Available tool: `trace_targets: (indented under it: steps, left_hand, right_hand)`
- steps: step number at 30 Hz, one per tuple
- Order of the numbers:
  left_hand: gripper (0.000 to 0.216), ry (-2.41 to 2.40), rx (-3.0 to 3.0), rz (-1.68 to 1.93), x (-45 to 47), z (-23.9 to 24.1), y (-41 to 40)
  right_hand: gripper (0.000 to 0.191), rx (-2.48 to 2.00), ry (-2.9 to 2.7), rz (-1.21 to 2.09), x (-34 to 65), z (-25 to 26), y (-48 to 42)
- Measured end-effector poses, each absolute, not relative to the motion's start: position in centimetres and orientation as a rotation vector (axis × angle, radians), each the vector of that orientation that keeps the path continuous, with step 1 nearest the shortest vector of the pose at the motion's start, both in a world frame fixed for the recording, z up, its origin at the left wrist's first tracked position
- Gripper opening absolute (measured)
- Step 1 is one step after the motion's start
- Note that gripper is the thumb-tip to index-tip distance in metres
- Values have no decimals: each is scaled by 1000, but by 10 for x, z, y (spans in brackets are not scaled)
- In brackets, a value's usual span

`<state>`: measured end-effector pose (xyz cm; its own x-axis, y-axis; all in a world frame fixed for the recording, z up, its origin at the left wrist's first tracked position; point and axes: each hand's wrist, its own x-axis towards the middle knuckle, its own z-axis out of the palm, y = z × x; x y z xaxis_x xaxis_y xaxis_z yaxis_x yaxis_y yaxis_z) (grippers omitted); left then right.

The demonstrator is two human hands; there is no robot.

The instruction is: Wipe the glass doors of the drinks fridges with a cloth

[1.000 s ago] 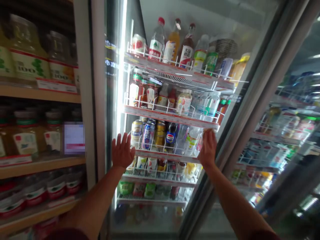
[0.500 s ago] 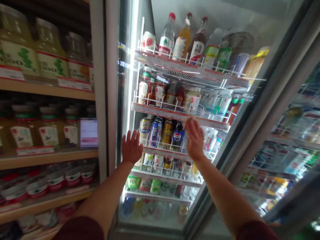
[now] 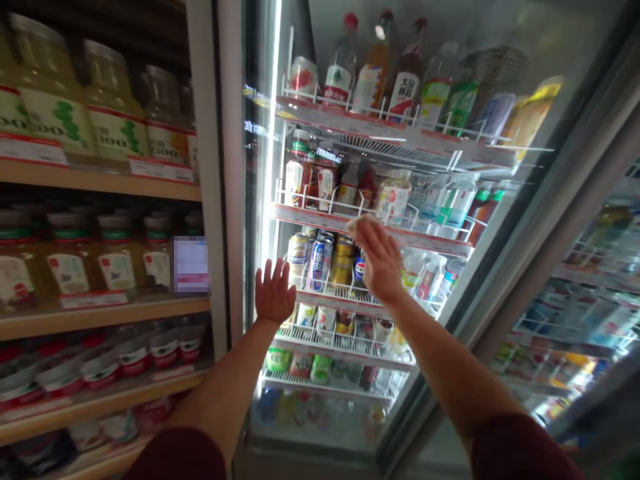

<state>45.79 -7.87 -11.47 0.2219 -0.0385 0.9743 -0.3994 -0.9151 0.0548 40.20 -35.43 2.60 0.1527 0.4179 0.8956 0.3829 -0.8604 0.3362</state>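
Observation:
My left hand is raised with its fingers spread, before the left part of the glass door of a lit drinks cooler. Its palm faces the glass, and nothing shows in it. My right hand is stretched out flat in front of the cooler's middle shelves, fingers close together and tilted to the left. A pale patch at its fingertips is too blurred to make out. Behind the hands are a blue can, a gold can and a Pepsi bottle, partly covered by my right hand.
Open shelves with juice bottles stand on the left, past an upright frame. Soda bottles line the cooler's top shelf. A second cooler is at the right, beyond a slanted door frame.
My right hand has swung left and slightly up across the cooler front, now partly covering the Pepsi bottle. My left hand keeps its place before the glass. The view has shifted slightly left.

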Motion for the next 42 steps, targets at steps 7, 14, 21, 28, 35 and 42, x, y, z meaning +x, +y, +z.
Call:
trace_targets:
  steps: [7, 14, 21, 28, 35, 42]
  left_hand:
    - [65, -466, 2196, 1761, 455, -113, -78]
    - [66, -467, 2173, 1838, 454, -109, -80]
    - [63, -467, 2184, 1745, 444, -107, -80]
    - [53, -455, 2097, 1747, 428, -56, -88]
    - [56, -623, 2202, 1714, 445, -10, -108]
    - [63, -641, 2137, 1823, 449, -17, -107]
  right_hand:
    - [67, 2201, 1336, 1216, 390, -11, -370]
    - [68, 2302, 650, 2029, 403, 59, -391]
    - [67, 2275, 1293, 1152, 381, -10, -389]
    - [62, 2435, 563, 2020, 398, 67, -417]
    - [69, 2257, 1338, 1267, 376, -53, -375]
    - [60, 2375, 812, 1899, 403, 110, -422]
